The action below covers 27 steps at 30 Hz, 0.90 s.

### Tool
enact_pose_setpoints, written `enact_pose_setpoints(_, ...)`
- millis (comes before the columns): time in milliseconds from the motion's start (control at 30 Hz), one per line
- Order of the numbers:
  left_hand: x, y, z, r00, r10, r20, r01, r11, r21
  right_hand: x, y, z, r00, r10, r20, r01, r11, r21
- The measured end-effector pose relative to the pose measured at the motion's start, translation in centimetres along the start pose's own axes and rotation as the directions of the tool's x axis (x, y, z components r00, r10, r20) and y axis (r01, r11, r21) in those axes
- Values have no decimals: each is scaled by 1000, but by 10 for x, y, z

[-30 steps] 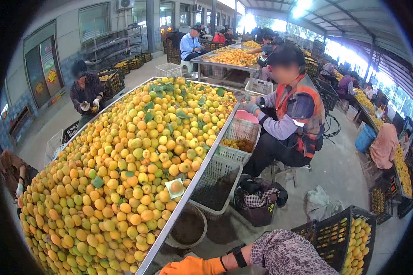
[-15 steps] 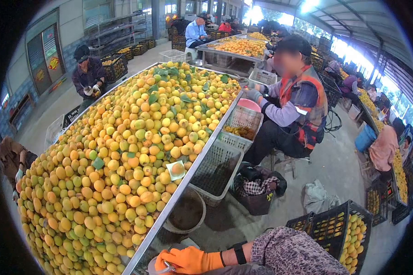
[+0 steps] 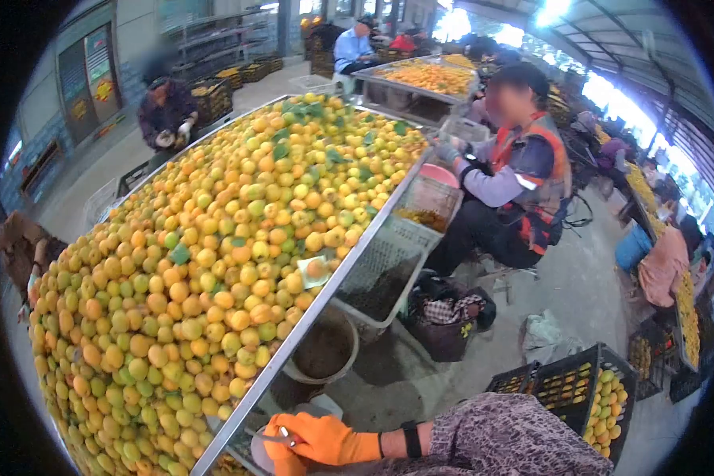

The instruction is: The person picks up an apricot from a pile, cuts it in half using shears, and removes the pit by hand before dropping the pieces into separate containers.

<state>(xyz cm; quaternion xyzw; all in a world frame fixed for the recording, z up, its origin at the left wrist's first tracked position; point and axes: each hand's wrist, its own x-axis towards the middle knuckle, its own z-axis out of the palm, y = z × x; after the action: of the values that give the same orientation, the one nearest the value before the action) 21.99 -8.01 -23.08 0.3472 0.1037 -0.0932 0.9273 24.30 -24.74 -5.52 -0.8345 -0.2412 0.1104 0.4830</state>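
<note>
At the bottom of the head view, my right hand (image 3: 317, 440) wears an orange glove with a black strap at the wrist. Its fingers are closed around a small metal hand tool (image 3: 284, 435), whose exact kind I cannot make out. Beside the fingertips is a pale rounded thing (image 3: 259, 454), partly hidden by the glove. The hand is low, next to the metal rim (image 3: 325, 295) of a table heaped with yellow-orange, apricot-like fruit (image 3: 214, 278). A pale square with one fruit on it (image 3: 314, 271) lies on the heap. My left hand is out of sight.
A round bucket (image 3: 324, 349) and plastic baskets (image 3: 385, 270) stand along the table's right side. A seated person in a vest (image 3: 531, 174) works across from them. Black crates of fruit (image 3: 607, 404) and a dark bag (image 3: 444, 325) are to my right. Others sit farther back.
The view has shifted slightly. My right hand has turned at the wrist, and the metal tool now shows across the top of the glove. The person in the vest has moved their hands a little.
</note>
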Motion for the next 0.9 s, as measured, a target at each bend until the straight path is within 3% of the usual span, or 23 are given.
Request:
enact_pose_setpoints(33, -13, 7, 5, 995, 97, 0, -97, 994, 52, 1, 5, 6, 999, 48, -6, -48, 999, 5)
enact_pose_setpoints(100, -30, 13, 64, 934, 274, -230, -184, 920, 345, 1, 15, 19, 998, 51, -30, -50, 998, 27)
enact_pose_setpoints(133, -30, 10, 69, 867, 481, -129, -294, 703, 647, 2, 17, 19, 998, 6, -62, -3, 999, 47)
enact_pose_setpoints(167, -22, 1, 51, 865, 469, -178, -127, 548, 827, 3, 14, 18, 998, 12, -60, -7, 996, 90)
enact_pose_setpoints(200, -26, 16, 80, 847, 475, -238, -35, 497, 867, 5, 12, 18, 998, 25, -64, -17, 992, 126)
enact_pose_setpoints(233, -31, 14, 76, 857, 463, -227, -40, 498, 866, 2, 9, 19, 997, 51, -63, -41, 988, 149)
enact_pose_setpoints(267, -27, 8, 66, 874, 448, -187, -73, 502, 861, 2, 7, 18, 993, 74, -88, -61, 987, 150)
enact_pose_setpoints(333, -22, -14, 55, 778, 596, -196, -244, 575, 781, -1, 2, 21, 992, 108, -57, -97, 980, 173)
enact_pose_setpoints(367, -20, -4, 68, 716, 695, -71, -311, 407, 859, 2, 1, 20, 989, 135, -64, -121, 975, 188)
enact_pose_setpoints(400, -23, 8, 78, 705, 707, -64, -319, 396, 861, 4, -1, 13, 991, 118, -64, -104, 976, 189)
enact_pose_setpoints(433, -25, 16, 85, 829, 506, -238, -243, 710, 661, 6, 0, 7, 990, 136, 25, -138, 965, 223)
enact_pose_setpoints(467, -29, 26, 94, 915, 239, -326, -109, 922, 372, 8, 1, 1, 981, 150, 120, -176, 953, 248)
enact_pose_setpoints(500, -39, 55, 118, 905, -115, -409, 202, 964, 175, 12, 1, -7, 982, 138, 127, -166, 957, 238)
enact_pose_setpoints(533, -45, 62, 123, 907, -105, -408, 188, 967, 169, 16, 0, -14, 956, 219, 198, -280, 881, 380)
enact_pose_setpoints(600, -54, 71, 129, 957, -252, -145, 266, 960, 85, 20, -7, -24, 868, 337, 365, -496, 624, 604)
enact_pose_setpoints(633, -63, 76, 135, 968, -242, -65, 247, 966, 74, 16, -13, -28, 863, 331, 382, -504, 625, 596)
enact_pose_setpoints(767, -87, 90, 148, 978, -207, -41, 209, 975, 72, 10, -23, -33, 806, 351, 476, -590, 544, 597)
enact_pose_setpoints(833, -94, 88, 131, 952, -288, 108, 305, 929, -210, 9, -37, -38, 812, 304, 498, -574, 572, 586)
enact_pose_setpoints(867, -99, 91, 130, 956, -277, 99, 292, 934, -206, 6, -38, -36, 812, 291, 506, -571, 574, 586)
enact_pose_setpoints(900, -106, 95, 130, 968, -243, 70, 252, 922, -292, 0, -38, -33, 865, 272, 422, -483, 682, 549)
